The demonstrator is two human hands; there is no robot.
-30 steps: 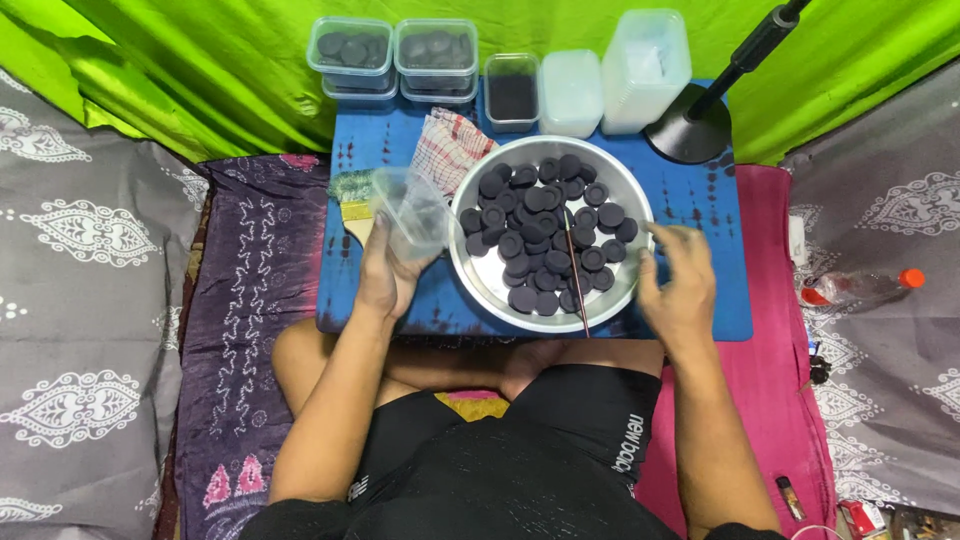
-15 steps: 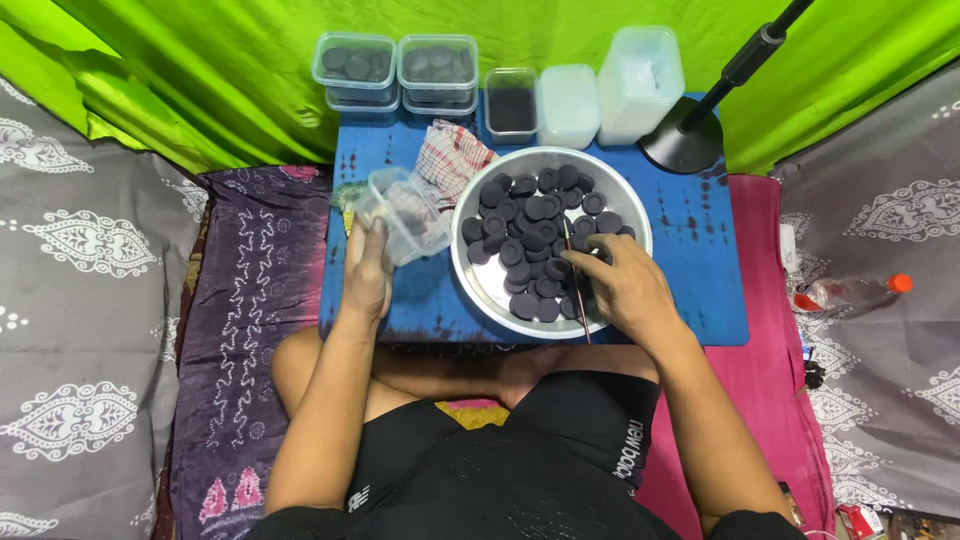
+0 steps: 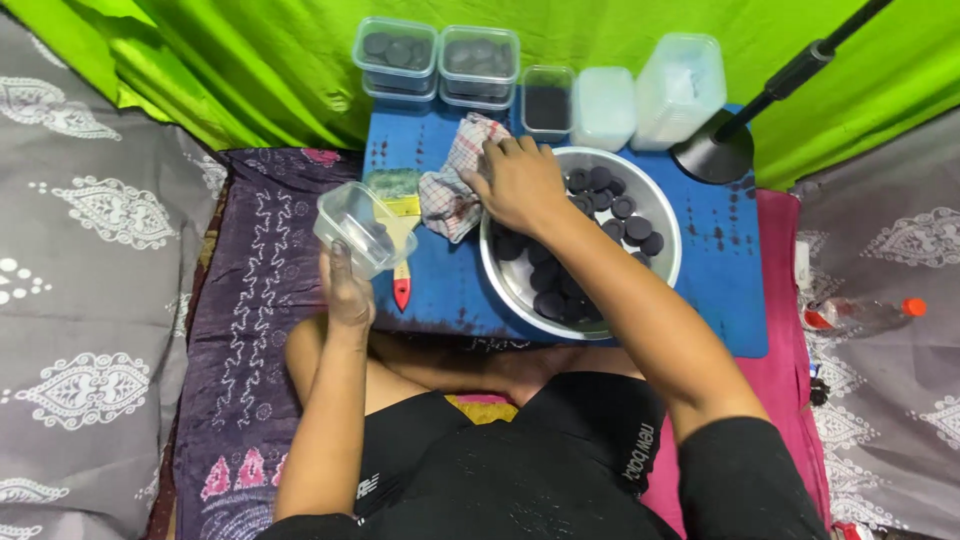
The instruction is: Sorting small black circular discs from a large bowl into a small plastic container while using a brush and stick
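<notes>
A clear plastic tub [image 3: 362, 226] was held tilted above the blue mat's [image 3: 730, 290] left edge, the left hand [image 3: 347, 290] closed round its lower side; what it held was hard to make out. The right hand [image 3: 518, 182] lay with fingers bent loosely on a checked cloth [image 3: 450, 190], hiding part of the metal bowl [image 3: 668, 262] of dark discs [image 3: 628, 215]. Behind stood lidded tubs [image 3: 396, 55] of similar discs.

A metal bowl [image 3: 668, 262] of round discs [image 3: 622, 208] is sitting on the low table [image 3: 735, 290], right of a checked cloth [image 3: 452, 190]. Lidded tubs [image 3: 438, 60] are lining the table's far edge. An empty clear container [image 3: 362, 228] is hovering over the table's left edge, a brush [image 3: 402, 285] lying beneath it.
</notes>
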